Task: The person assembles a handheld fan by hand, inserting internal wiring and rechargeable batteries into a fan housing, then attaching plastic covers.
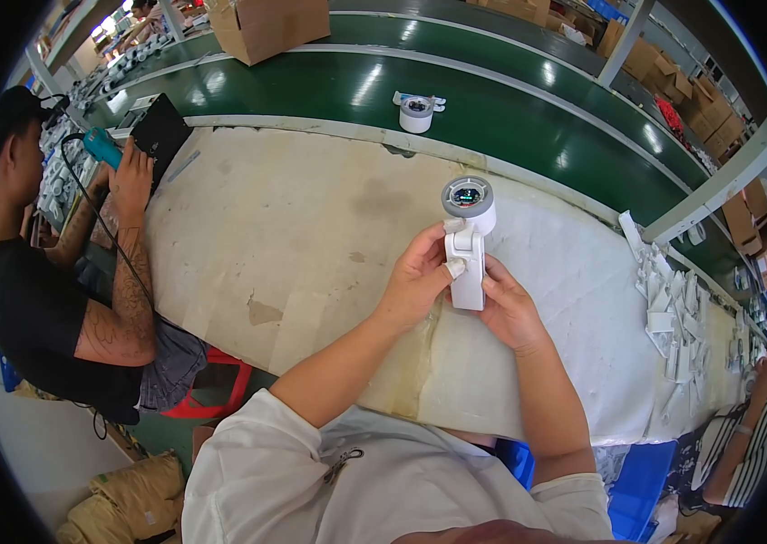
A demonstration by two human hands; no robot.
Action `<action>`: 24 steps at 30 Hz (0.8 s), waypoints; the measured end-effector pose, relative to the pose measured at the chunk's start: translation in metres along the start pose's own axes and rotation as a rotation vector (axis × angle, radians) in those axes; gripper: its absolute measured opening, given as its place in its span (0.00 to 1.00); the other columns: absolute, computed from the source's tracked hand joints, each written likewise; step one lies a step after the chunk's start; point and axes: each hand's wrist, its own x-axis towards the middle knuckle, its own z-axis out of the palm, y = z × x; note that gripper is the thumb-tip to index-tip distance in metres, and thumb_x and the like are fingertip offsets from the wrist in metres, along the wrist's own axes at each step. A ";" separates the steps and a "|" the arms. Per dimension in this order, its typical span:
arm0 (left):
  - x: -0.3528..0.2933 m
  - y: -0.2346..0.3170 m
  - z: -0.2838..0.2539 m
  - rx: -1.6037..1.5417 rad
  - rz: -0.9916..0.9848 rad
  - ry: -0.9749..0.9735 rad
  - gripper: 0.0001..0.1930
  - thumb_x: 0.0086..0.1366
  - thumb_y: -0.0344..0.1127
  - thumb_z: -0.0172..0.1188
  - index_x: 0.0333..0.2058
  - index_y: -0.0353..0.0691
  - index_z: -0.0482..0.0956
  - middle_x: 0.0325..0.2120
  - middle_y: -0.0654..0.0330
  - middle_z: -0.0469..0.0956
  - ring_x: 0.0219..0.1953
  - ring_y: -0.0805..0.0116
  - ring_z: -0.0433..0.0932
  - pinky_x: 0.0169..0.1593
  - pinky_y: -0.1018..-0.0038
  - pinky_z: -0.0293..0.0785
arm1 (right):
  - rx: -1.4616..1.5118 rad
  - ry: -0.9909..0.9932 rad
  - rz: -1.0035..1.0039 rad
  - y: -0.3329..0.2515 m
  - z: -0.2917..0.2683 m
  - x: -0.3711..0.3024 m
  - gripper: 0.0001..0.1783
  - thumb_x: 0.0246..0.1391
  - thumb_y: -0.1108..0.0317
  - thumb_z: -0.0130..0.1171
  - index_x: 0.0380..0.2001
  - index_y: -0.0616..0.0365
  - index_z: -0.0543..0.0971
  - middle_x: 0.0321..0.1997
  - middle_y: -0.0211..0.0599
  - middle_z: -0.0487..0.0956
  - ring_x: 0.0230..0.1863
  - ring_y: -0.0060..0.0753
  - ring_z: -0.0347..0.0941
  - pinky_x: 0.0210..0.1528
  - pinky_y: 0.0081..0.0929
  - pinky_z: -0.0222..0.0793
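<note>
Over the worktable I hold up a white handheld fan (468, 281) with a round, grey-rimmed head. A small lit display glows in the dark middle of that head. My left hand (415, 281) grips the handle from its left side, thumb on the front near the hinged joint. From the right, my right hand (515, 313) closes on the lower handle, its fingers partly hidden behind it. A similar white and grey fan (416, 115) stands on the green conveyor beyond the table.
The pale, stained worktable (311, 236) spreads around my hands. White plastic parts (674, 317) are piled at its right. At left, a person (66, 299) holds a teal power tool (101, 147) near a black box (161, 131). A cardboard box (270, 27) sits by the green conveyor (311, 86).
</note>
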 end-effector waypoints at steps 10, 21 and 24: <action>0.001 -0.002 0.000 0.027 0.044 -0.019 0.26 0.57 0.24 0.55 0.55 0.42 0.62 0.50 0.58 0.67 0.52 0.68 0.66 0.55 0.70 0.62 | -0.027 0.002 -0.018 0.000 -0.001 0.000 0.31 0.55 0.61 0.50 0.59 0.61 0.56 0.57 0.38 0.63 0.57 0.35 0.61 0.58 0.38 0.58; -0.002 -0.007 0.001 0.234 0.034 0.194 0.23 0.56 0.26 0.55 0.50 0.35 0.60 0.44 0.54 0.69 0.46 0.69 0.70 0.45 0.72 0.70 | -1.299 0.346 -0.552 0.007 0.026 -0.002 0.29 0.42 0.70 0.62 0.51 0.58 0.67 0.46 0.42 0.72 0.45 0.39 0.68 0.48 0.31 0.65; -0.004 0.002 -0.005 0.095 -0.135 0.269 0.14 0.57 0.27 0.53 0.43 0.31 0.69 0.36 0.54 0.75 0.40 0.66 0.74 0.43 0.73 0.71 | -1.528 0.280 -0.684 0.006 0.044 -0.004 0.36 0.35 0.70 0.66 0.52 0.58 0.66 0.49 0.44 0.70 0.48 0.48 0.65 0.50 0.38 0.63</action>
